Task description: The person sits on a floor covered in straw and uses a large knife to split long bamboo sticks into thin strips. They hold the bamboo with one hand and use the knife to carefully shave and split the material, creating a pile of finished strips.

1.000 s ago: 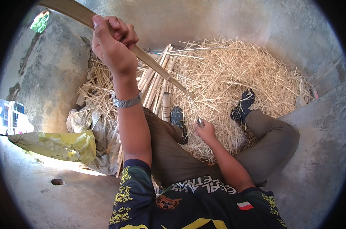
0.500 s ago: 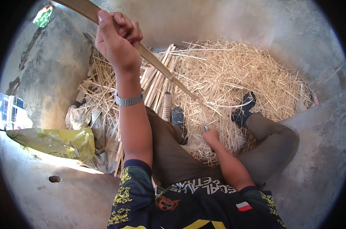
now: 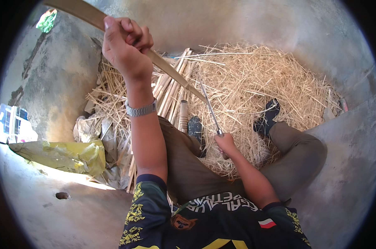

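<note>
My left hand (image 3: 128, 47), with a metal watch on its wrist, is raised at the upper left and closed round a long, flat bamboo strip (image 3: 169, 68). The strip slopes from the upper left down toward the middle. In my right hand (image 3: 226, 144), low between my legs, is the handle of a knife (image 3: 213, 116). Its narrow blade points up and away, meeting or crossing the lower end of the strip; whether it cuts into it I cannot tell.
Thin straw-like shavings (image 3: 246, 74) cover the floor around my dark-shod feet. Split bamboo lengths (image 3: 171, 91) lie beyond my left knee, near a ringed rod (image 3: 183, 114). A yellow sack (image 3: 82, 155) lies at the left. Concrete walls (image 3: 254, 20) curve round.
The knife blade has swung up into clear view and now stands at the strip's lower end. My right hand has moved slightly up and left; my left hand has barely shifted.
</note>
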Tool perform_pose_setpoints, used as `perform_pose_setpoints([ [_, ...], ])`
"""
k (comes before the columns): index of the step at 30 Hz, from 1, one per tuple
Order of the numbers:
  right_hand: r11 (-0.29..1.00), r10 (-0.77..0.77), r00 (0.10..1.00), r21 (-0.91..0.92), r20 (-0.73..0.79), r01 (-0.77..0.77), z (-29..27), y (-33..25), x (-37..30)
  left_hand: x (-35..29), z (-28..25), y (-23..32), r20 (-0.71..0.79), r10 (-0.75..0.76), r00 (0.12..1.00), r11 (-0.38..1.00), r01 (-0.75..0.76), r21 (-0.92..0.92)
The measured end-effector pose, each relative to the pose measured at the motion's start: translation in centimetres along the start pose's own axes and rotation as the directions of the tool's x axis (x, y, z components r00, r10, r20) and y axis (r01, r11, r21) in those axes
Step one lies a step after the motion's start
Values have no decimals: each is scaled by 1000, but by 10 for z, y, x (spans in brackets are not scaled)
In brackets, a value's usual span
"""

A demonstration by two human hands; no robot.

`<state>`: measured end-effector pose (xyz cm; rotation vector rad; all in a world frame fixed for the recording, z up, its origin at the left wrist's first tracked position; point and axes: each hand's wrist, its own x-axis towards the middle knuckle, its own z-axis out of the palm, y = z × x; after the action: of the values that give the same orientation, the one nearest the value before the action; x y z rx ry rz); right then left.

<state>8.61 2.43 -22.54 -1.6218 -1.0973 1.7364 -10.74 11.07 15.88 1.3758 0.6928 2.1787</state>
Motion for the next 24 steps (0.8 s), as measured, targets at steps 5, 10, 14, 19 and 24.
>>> perform_pose_setpoints([
  [5,922,-307,944,-284,-120,264,11,-29,-26,2,1,0,-46,-1,999,1000,1,14],
  [10,916,-353,931,-236,-91,324,12,-43,-30,-1,-1,1,-23,9,1000,1000,-9,11],
  [14,985,-65,992,-168,-104,47,2,-2,-9,3,-2,-2,-15,5,1000,1000,-5,3],
  [19,983,-132,981,-147,-141,111,9,11,-3,2,4,-2,-30,15,999,1000,-15,22],
  [24,918,-381,921,-155,-82,366,15,-29,-19,0,4,-3,6,32,999,999,-33,34],
])
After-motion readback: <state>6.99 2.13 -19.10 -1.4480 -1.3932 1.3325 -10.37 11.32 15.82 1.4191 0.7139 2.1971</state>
